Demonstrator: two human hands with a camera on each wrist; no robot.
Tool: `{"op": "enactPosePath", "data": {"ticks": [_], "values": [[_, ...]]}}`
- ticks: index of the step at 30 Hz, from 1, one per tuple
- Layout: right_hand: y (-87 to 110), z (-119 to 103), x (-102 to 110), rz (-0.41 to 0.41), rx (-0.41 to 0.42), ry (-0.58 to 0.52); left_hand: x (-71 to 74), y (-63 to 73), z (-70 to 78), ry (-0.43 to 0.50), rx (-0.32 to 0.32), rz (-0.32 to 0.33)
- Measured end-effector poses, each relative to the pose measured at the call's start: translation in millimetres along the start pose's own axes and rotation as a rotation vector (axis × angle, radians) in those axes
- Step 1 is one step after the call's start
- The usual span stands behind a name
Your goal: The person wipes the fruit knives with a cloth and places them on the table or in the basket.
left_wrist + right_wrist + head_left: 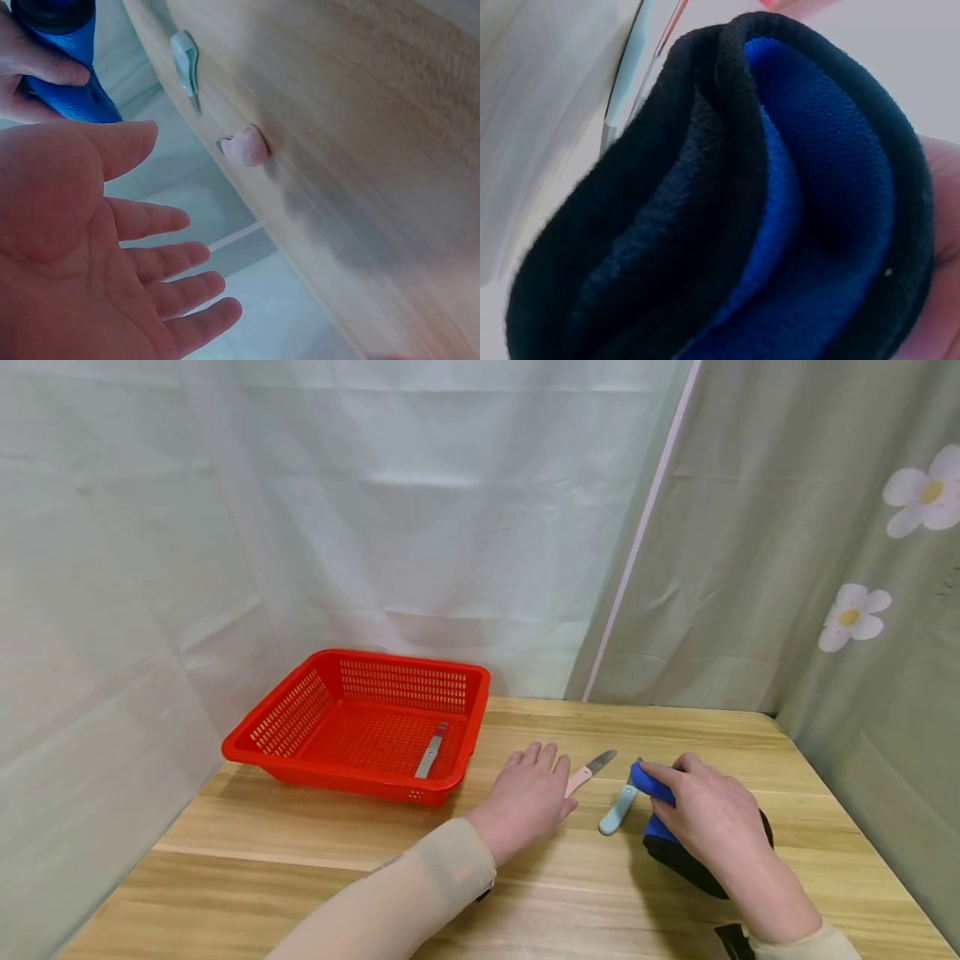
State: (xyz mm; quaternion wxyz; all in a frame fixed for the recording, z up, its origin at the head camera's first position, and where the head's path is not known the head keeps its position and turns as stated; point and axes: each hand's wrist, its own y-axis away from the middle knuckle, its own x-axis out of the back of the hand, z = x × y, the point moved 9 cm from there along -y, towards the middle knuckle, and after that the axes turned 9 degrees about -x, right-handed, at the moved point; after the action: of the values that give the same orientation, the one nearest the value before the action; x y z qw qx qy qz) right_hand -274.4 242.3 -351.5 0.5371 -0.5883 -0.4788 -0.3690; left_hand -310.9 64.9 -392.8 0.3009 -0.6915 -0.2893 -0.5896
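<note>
In the head view my left hand [525, 797] reaches over the table with its fingers straight, beside a pink-handled knife [581, 778] and partly covering its handle. The left wrist view shows that palm holding nothing, above the tabletop. My right hand [712, 810] grips a folded blue cloth [654, 785] with black edging, fingers and thumb wrapped about it. Just left of the cloth lies a light-blue-handled knife [618, 810], its blade partly hidden behind the cloth. Close up in the right wrist view, the cloth's black rim [739, 97] curves around blue folds.
A red plastic basket [243, 747] stands at the back left of the wooden table [247, 852]. Inside it lies a grey-handled knife [429, 757]. Pale curtains [420, 518] hang along the back and sides, with printed flowers on the right.
</note>
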Motion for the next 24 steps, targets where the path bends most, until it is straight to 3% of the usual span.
{"op": "enactPosePath", "data": {"ticks": [12,17,24], "values": [[-0.1,4,-2,-0.014,-0.010,-0.003,-11.8,-17.1,1.3,-0.034,-0.009,-0.026],[0.1,5,-4,-0.024,-0.009,-0.006,-17.4,-24.4,4.7,-0.013,-0.009,-0.070],[0.3,7,-4,-0.025,-0.007,-0.006,-17.6,-31.9,7.5,0.019,-0.012,-0.082]]}}
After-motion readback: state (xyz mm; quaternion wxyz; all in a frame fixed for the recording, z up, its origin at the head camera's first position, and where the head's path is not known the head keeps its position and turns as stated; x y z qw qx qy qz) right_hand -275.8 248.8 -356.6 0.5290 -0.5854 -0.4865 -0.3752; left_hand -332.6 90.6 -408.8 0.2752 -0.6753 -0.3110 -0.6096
